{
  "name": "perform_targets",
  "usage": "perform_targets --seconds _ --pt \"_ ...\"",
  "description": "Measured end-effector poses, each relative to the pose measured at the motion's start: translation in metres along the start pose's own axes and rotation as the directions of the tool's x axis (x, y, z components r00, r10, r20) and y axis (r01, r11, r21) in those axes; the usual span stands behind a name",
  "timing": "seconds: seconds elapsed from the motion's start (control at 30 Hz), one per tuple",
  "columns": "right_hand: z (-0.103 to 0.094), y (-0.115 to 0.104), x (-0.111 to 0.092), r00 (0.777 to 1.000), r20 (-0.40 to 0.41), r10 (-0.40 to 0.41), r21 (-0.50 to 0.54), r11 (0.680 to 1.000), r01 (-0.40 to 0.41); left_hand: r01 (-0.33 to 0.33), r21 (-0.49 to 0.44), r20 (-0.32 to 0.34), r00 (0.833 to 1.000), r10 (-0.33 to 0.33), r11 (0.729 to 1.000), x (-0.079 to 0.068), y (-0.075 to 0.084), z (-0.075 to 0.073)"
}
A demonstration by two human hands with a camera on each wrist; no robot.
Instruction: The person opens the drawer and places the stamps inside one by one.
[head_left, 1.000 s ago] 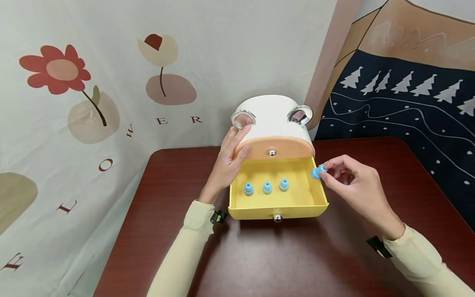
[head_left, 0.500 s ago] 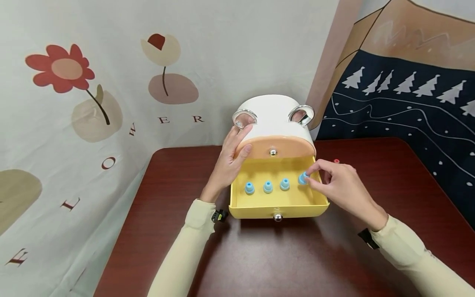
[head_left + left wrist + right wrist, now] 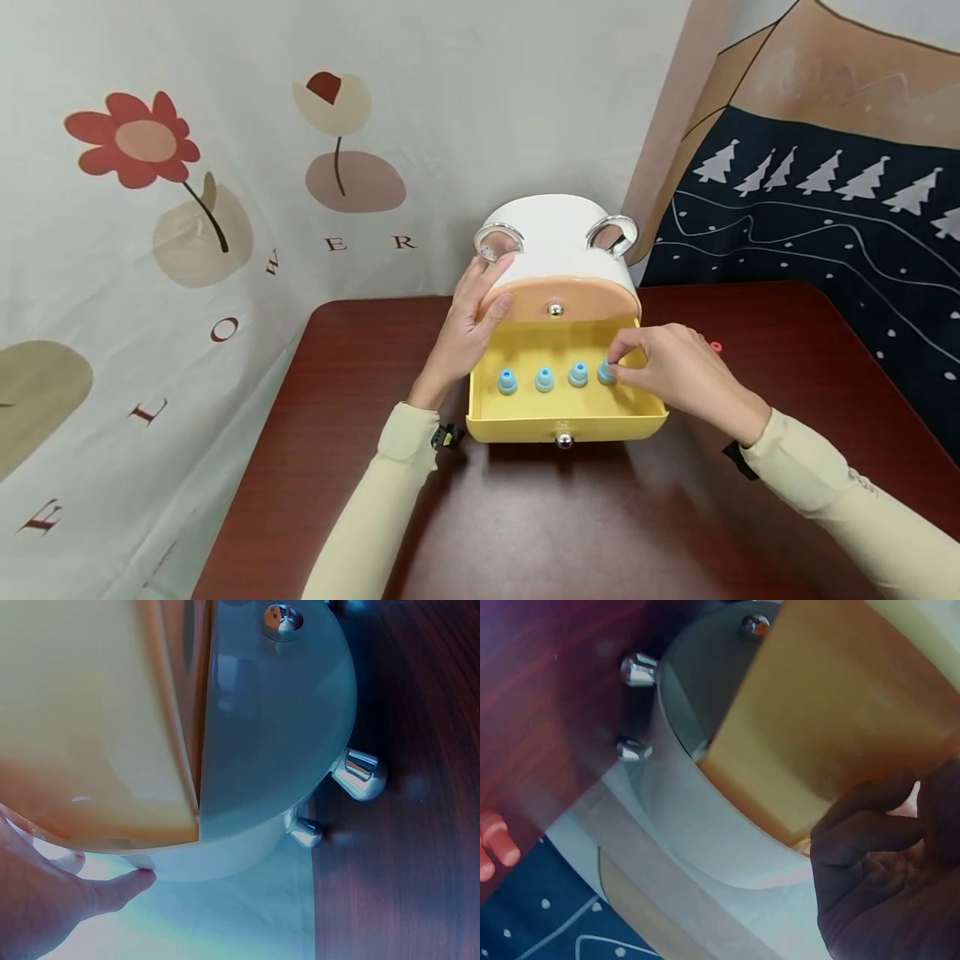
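A white mini chest of drawers (image 3: pixel 553 218) with silver ring ears stands on the table. Its yellow drawer (image 3: pixel 566 428) is pulled out below a peach drawer (image 3: pixel 536 296). My left hand (image 3: pixel 459 337) rests against the chest's left side, its thumb on the peach front. Inside the yellow drawer stand a light-blue stepped piece (image 3: pixel 507 382), a second blue piece (image 3: pixel 544 379) and a third blue piece (image 3: pixel 577 373), each hollow on top. Beside them, my right hand (image 3: pixel 678 367) pinches another blue stepped piece (image 3: pixel 605 372), partly hidden by the fingertips, at the drawer's right.
A small red piece (image 3: pixel 716 347) lies on the table right of the chest; the right wrist view shows red pieces (image 3: pixel 499 844) there. Dark red-brown wood forms the tabletop (image 3: pixel 570 517). Behind stands a printed cloth backdrop (image 3: pixel 480 125). Silver feet (image 3: pixel 360 774) raise the chest.
My right hand has carried its blue piece from above the drawer's right wall down into the drawer, then slightly left beside the other pieces. My left hand has stayed on the chest.
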State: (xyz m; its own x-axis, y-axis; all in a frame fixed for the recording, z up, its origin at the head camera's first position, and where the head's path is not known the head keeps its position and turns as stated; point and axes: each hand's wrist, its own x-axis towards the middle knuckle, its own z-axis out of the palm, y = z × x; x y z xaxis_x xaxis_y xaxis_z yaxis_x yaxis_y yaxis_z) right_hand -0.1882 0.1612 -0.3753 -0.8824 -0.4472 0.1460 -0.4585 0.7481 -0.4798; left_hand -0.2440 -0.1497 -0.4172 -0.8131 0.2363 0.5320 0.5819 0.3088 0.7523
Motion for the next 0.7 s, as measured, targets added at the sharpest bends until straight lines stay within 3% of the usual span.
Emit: perform_targets --seconds 0.27,0.33,0.4,0.47,0.57,0.7 --pt "0.0 -0.004 -0.005 0.999 0.028 0.035 -0.068 0.997 -0.033 0.003 0.01 0.011 1.0 -0.003 1.0 -0.001 -0.001 0.001" --pt "0.0 -0.005 -0.012 0.999 -0.022 0.032 -0.066 0.997 -0.034 0.012 0.021 0.014 1.0 -0.012 1.0 -0.002 -0.001 0.001" --pt "0.002 -0.006 -0.021 0.991 -0.134 -0.002 -0.08 0.997 -0.009 0.013 0.018 0.018 1.0 -0.013 1.0 -0.003 -0.001 0.001" --pt "0.006 -0.008 -0.028 0.961 -0.271 -0.05 -0.077 0.997 0.03 0.005 0.015 0.014 1.0 -0.005 1.0 -0.002 -0.001 0.001" --pt "0.014 -0.014 -0.038 0.895 -0.43 -0.114 -0.061 0.993 0.097 -0.007 0.008 0.004 1.0 0.007 1.0 -0.001 -0.001 0.0" --pt "0.028 -0.02 -0.049 0.832 -0.541 -0.123 0.025 0.987 0.162 -0.002 0.006 -0.006 1.0 0.002 1.0 0.001 0.0 0.001"
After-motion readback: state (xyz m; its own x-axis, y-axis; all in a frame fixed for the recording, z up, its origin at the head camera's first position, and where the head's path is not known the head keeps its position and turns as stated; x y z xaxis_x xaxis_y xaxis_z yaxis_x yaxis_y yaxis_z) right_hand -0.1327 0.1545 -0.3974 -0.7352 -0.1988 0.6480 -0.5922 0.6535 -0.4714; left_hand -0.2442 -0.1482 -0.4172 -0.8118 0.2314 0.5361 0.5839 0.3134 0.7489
